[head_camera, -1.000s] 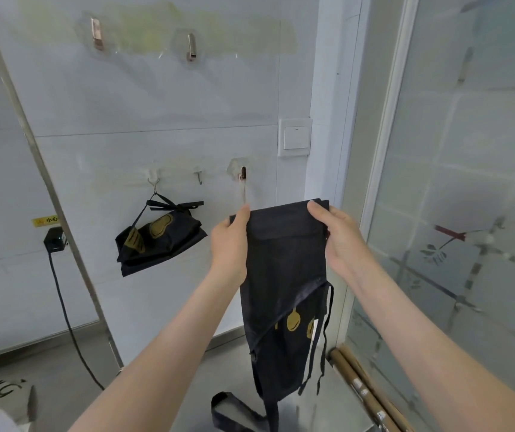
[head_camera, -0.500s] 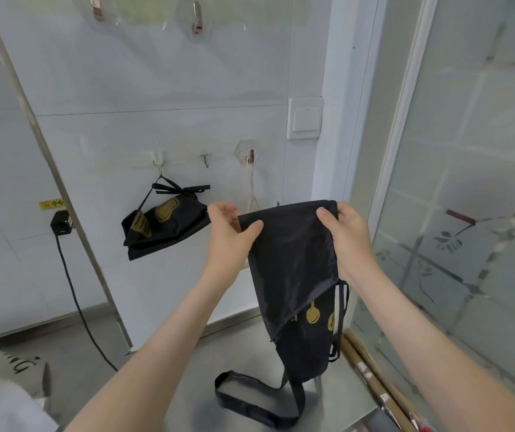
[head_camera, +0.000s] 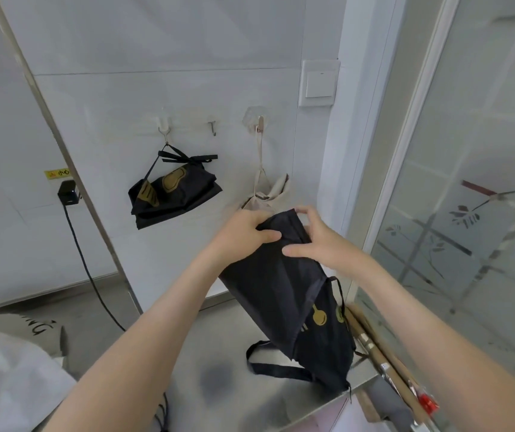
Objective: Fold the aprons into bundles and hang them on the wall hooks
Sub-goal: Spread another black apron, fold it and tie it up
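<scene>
Gripping the black apron [head_camera: 281, 291], the left hand [head_camera: 240, 232] and right hand [head_camera: 321, 241] rest it on the steel table [head_camera: 219, 347].

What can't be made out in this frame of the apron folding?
Head view, all three:
Beige cloth item on the right hook: lower part hidden by the left hand and the black apron.
Yellow label: print too small to read.
White cloth: cut off by the lower-left edge.
</scene>
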Available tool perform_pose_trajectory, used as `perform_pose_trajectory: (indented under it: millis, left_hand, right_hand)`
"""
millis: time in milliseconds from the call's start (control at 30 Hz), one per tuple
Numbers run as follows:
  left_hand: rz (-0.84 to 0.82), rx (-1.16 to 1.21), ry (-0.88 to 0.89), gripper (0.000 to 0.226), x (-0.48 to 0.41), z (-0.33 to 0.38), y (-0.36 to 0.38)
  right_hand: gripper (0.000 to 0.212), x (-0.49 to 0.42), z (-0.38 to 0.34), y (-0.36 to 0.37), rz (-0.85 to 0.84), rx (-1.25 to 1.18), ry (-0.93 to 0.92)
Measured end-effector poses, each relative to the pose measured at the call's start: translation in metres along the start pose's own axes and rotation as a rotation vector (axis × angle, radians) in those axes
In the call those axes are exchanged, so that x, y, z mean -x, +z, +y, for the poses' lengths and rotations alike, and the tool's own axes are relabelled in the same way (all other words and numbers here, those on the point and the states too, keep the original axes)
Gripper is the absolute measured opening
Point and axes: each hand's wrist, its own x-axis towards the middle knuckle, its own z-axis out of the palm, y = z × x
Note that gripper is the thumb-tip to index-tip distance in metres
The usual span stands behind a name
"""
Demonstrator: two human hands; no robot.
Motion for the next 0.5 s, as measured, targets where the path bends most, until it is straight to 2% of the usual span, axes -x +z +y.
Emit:
perform_pose_trajectory:
  millis: [100, 167, 267, 333, 367, 400, 500]
  left_hand:
    - [0.07, 0.033, -0.001, 0.008, 0.002, -0.006, 0.001]
    - [0.119, 0.045, -0.001, 0.015, 0.004, -0.012, 0.0]
    - [0.126, 0.046, -0.037, 0.011, 0.009, -0.03, 0.001]
    - [0.109, 0.092, -0.067, 0.013, 0.014, -0.046, 0.004]
    - [0.098, 0.124, -0.074, 0.01, 0.017, -0.053, 0.006]
    - [0.09, 0.145, -0.077, 0.007, 0.021, -0.061, 0.009]
    - [0.118, 0.07, -0.041, 0.022, 0.03, -0.093, 0.017]
  right_hand:
    - [0.044, 0.0, 0.027, -0.001, -0.199, 0.18, 0.227]
    - [0.035, 0.001, 0.044, 0.002, -0.237, 0.23, 0.326]
    - [0.024, 0.004, 0.065, 0.01, -0.239, 0.392, 0.349]
    - [0.006, 0.007, 0.076, 0.015, -0.187, 0.402, 0.307]
    - [0.006, 0.008, 0.081, 0.016, -0.141, 0.431, 0.276]
    - [0.011, 0.007, 0.086, 0.016, -0.091, 0.503, 0.238]
    - [0.029, 0.003, 0.101, 0.014, 0.131, 0.835, 0.08]
